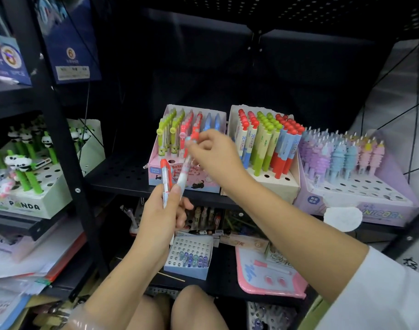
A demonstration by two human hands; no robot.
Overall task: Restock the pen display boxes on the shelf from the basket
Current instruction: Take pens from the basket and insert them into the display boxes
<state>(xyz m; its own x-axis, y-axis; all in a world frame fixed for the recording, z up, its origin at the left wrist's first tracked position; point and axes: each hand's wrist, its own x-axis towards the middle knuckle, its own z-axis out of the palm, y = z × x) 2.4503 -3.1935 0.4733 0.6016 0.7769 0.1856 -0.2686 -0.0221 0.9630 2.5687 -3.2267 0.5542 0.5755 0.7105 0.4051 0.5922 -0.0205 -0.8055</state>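
The left hand curls round a small bunch of pens, holding them upright like a ready supply just below the shelf edge. The right hand pinches the top of one pale, red-capped pen between thumb and fingertips, its lower end beside the left thumb, apparently drawing it from the bunch to plant it in a hole. Straight behind stands the pink display box, with green, red and blue pens in its back rows and open holes along the front, which is likely why it is being worked on. To its right sit a fuller cream box and a lilac unicorn box. The basket is not in view.
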